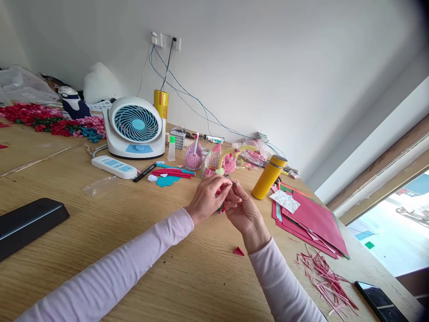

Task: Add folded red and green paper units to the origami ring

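My left hand [207, 197] and my right hand [246, 214] meet above the middle of the table, fingers closed in pinches close together. A tiny dark thing shows at their fingertips, too small to name. Partly hidden behind the fingers is a red, green and white patterned piece [221, 208]; whether it is held or stands on the table I cannot tell. Just beyond are a multicoloured folded-paper swan [212, 162] with a yellow curved neck and a smaller pink one [193, 156]. A small red paper triangle [239, 251] lies near my right wrist.
A yellow flask [269, 177] stands right of my hands, beside stacked red paper sheets [318, 219] and thin paper strips [326, 279]. A phone [382, 299] lies at the right edge. Leftward are a fan [136, 129], a power strip [114, 167] and a black marker [145, 172].
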The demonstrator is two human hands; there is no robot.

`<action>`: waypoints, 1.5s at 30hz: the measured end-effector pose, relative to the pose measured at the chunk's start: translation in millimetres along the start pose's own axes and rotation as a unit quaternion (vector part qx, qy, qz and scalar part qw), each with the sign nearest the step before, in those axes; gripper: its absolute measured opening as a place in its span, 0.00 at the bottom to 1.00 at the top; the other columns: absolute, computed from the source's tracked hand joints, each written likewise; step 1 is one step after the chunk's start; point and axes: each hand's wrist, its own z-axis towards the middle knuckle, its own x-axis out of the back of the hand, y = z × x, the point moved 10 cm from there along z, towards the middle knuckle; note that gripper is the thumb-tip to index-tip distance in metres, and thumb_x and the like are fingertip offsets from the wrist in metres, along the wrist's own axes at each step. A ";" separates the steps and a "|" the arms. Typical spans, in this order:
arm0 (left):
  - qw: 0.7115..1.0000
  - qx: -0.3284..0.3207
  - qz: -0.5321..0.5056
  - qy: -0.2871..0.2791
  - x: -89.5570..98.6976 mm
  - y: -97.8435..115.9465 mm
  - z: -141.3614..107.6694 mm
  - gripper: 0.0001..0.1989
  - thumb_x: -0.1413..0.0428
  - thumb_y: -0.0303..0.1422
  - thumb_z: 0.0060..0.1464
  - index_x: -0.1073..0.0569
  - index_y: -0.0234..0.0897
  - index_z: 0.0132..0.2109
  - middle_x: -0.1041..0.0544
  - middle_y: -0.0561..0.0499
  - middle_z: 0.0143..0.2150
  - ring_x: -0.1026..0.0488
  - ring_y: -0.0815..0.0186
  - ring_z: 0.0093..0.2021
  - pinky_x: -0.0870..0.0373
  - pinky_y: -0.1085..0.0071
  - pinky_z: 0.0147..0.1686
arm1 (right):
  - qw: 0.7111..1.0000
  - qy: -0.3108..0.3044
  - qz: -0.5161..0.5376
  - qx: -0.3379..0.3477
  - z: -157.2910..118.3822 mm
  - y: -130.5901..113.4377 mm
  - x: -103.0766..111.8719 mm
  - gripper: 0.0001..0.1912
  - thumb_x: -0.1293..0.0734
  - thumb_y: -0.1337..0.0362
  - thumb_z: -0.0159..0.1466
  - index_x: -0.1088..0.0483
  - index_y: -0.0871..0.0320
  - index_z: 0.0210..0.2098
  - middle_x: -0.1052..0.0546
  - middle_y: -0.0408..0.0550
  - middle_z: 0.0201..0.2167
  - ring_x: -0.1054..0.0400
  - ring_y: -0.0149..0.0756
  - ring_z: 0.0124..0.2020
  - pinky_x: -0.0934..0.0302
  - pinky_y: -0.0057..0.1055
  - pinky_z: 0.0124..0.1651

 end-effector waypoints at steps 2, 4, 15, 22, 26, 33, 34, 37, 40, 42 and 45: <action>1.000 -0.015 0.014 -0.005 -0.3 2.4 0.6 0.04 0.47 0.30 0.63 0.28 0.38 0.40 0.22 0.50 0.37 0.26 0.66 0.39 0.32 0.68 0.43 | 1.000 -0.001 0.002 -0.006 -0.4 0.7 -0.1 0.05 0.32 0.69 0.66 0.31 0.58 0.33 0.32 0.32 0.19 0.44 0.15 0.13 0.48 0.11 0.15; 0.999 -0.034 0.030 -0.010 -0.5 5.7 1.3 0.04 0.48 0.29 0.63 0.29 0.37 0.40 0.22 0.50 0.37 0.26 0.65 0.39 0.33 0.68 0.43 | 1.000 0.003 0.015 -0.014 -0.9 1.8 0.4 0.05 0.34 0.69 0.67 0.31 0.58 0.33 0.31 0.32 0.19 0.44 0.16 0.13 0.48 0.12 0.15; 0.994 -0.075 0.071 -0.038 -2.8 9.5 3.2 0.05 0.49 0.29 0.64 0.30 0.37 0.39 0.23 0.50 0.35 0.28 0.65 0.37 0.35 0.66 0.43 | 1.000 -0.012 -0.005 -0.025 -0.3 1.6 0.0 0.07 0.36 0.70 0.68 0.33 0.57 0.32 0.32 0.32 0.19 0.46 0.16 0.13 0.48 0.12 0.15; 0.994 -0.064 0.069 -0.047 -3.3 8.4 5.1 0.07 0.51 0.29 0.65 0.29 0.37 0.39 0.23 0.50 0.35 0.28 0.64 0.37 0.33 0.65 0.45 | 0.999 0.009 -0.030 -0.013 3.5 -2.3 10.8 0.03 0.32 0.69 0.65 0.31 0.57 0.34 0.31 0.32 0.20 0.47 0.15 0.13 0.49 0.13 0.15; 0.993 -0.069 0.078 -0.056 -4.9 7.0 5.9 0.07 0.51 0.30 0.65 0.29 0.37 0.39 0.22 0.49 0.35 0.28 0.64 0.38 0.33 0.64 0.47 | 0.999 0.014 -0.040 -0.008 3.1 -3.5 11.1 0.03 0.31 0.69 0.64 0.31 0.57 0.34 0.32 0.32 0.20 0.47 0.16 0.12 0.48 0.14 0.15; 0.988 -0.097 0.107 -0.056 -4.7 9.6 6.6 0.08 0.51 0.30 0.65 0.28 0.36 0.39 0.22 0.50 0.35 0.27 0.64 0.38 0.32 0.64 0.50 | 0.999 0.037 -0.024 -0.007 -0.2 -2.8 9.9 0.04 0.35 0.70 0.67 0.30 0.58 0.34 0.30 0.34 0.21 0.47 0.16 0.12 0.48 0.13 0.14; 0.987 -0.099 0.110 -0.058 -4.7 9.9 6.7 0.08 0.51 0.30 0.66 0.28 0.36 0.39 0.21 0.49 0.35 0.27 0.64 0.38 0.32 0.63 0.50 | 0.999 0.040 -0.021 -0.004 -0.6 -3.1 9.8 0.04 0.35 0.70 0.67 0.30 0.58 0.35 0.30 0.34 0.21 0.47 0.16 0.12 0.48 0.13 0.14; 0.985 -0.107 0.117 -0.075 -6.3 10.6 6.6 0.10 0.52 0.30 0.66 0.27 0.36 0.40 0.21 0.49 0.36 0.26 0.65 0.38 0.32 0.62 0.52 | 0.998 0.050 -0.028 0.009 -0.7 -4.4 10.8 0.03 0.34 0.69 0.66 0.29 0.57 0.35 0.30 0.33 0.20 0.48 0.16 0.11 0.49 0.14 0.13; 0.982 -0.115 0.122 -0.088 -7.2 10.7 6.2 0.11 0.53 0.30 0.67 0.26 0.36 0.41 0.21 0.49 0.36 0.26 0.65 0.38 0.32 0.61 0.52 | 0.996 0.063 -0.051 0.025 0.1 -6.0 14.1 0.03 0.31 0.68 0.64 0.30 0.57 0.33 0.29 0.33 0.21 0.50 0.17 0.11 0.49 0.14 0.13; 0.982 -0.116 0.122 -0.085 -6.6 10.5 6.2 0.12 0.53 0.30 0.67 0.26 0.36 0.41 0.21 0.49 0.36 0.26 0.64 0.39 0.32 0.61 0.52 | 0.995 0.060 -0.073 0.037 0.5 -7.4 14.1 0.05 0.30 0.67 0.63 0.31 0.57 0.33 0.30 0.33 0.21 0.50 0.16 0.12 0.49 0.14 0.14; 0.983 -0.115 0.121 -0.075 -5.6 10.9 6.4 0.10 0.52 0.30 0.66 0.26 0.37 0.40 0.22 0.49 0.36 0.27 0.64 0.39 0.31 0.61 0.52 | 0.994 0.052 -0.087 0.040 0.5 -6.6 12.6 0.07 0.29 0.66 0.62 0.31 0.57 0.31 0.32 0.32 0.20 0.50 0.16 0.12 0.48 0.14 0.14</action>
